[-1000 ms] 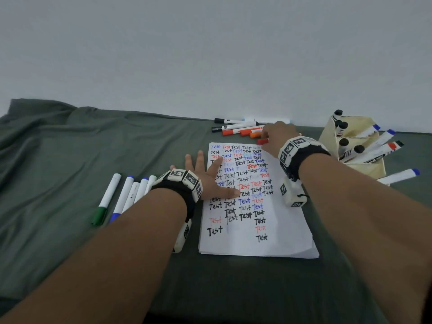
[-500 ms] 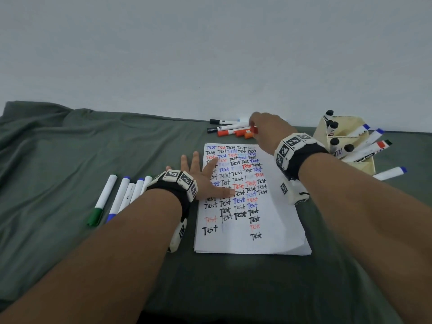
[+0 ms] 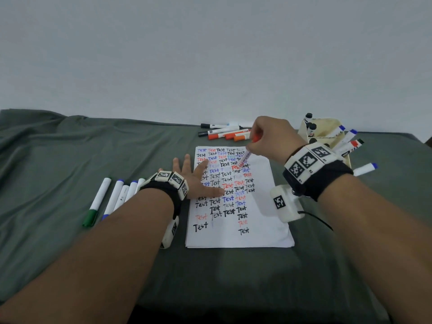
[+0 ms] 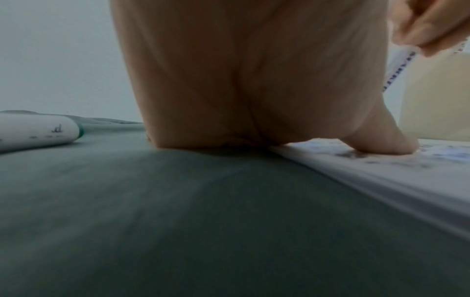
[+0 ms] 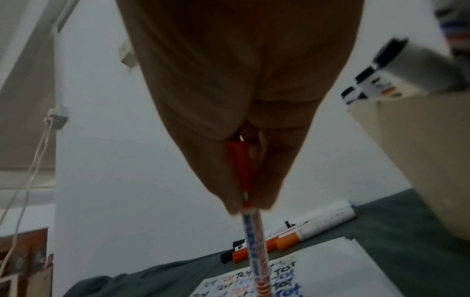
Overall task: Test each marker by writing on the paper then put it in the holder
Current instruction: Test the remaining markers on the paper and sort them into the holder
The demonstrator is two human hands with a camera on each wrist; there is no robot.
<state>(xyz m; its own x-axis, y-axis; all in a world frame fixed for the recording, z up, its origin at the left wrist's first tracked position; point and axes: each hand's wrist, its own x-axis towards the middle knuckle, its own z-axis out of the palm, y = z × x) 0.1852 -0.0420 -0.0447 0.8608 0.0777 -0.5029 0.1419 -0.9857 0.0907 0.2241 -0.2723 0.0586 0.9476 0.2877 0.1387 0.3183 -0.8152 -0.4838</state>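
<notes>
Plain pale wall at the far side, green cloth with soft folds spread over the whole surface. White paper in the middle, full of "Test" words. Left hand flat, fingers spread, pressing the paper's left edge. Right hand raised over the far end, fingers pinching the red-capped marker, hanging down. Cream holder far right, stuffed with markers. More markers lying far and left.

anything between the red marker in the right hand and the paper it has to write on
Nothing visible blocks it. The right hand pinches the red marker by its capped end, body hanging over the paper. The left hand rests flat on the paper's left edge, off to the side. The cap appears to be on.
</notes>
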